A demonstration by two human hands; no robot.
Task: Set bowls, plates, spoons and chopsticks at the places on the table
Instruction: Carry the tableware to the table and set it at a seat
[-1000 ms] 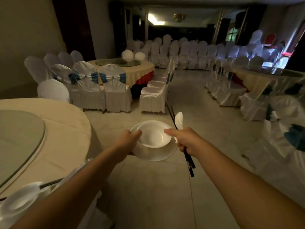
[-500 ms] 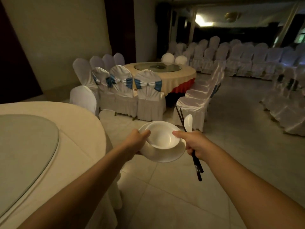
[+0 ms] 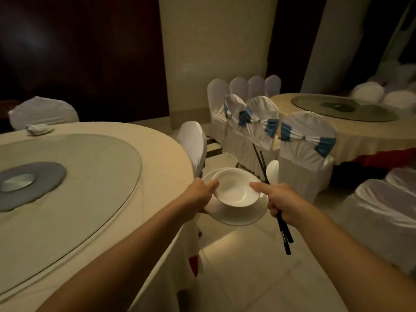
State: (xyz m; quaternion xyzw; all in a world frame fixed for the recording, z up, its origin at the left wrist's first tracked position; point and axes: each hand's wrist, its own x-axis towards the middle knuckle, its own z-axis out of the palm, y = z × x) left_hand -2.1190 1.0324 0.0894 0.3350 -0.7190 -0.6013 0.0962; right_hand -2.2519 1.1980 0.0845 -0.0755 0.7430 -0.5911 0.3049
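Observation:
A white bowl sits on a white plate, both held in the air beside the round table. My left hand grips the left rims of plate and bowl, thumb on the bowl's edge. My right hand grips a pair of black chopsticks and a white spoon, its thumb pressing the bowl's right rim. The chopsticks stick out above and below the fist.
The table carries a cream cloth and a glass turntable; a small white dish lies at its far edge. White-covered chairs stand around it. A second table with blue-sashed chairs is on the right. Tiled floor lies below.
The view has swung left, bringing the near table and its turntable more into sight. Both hands keep the same hold on the plate, bowl, chopsticks and spoon.

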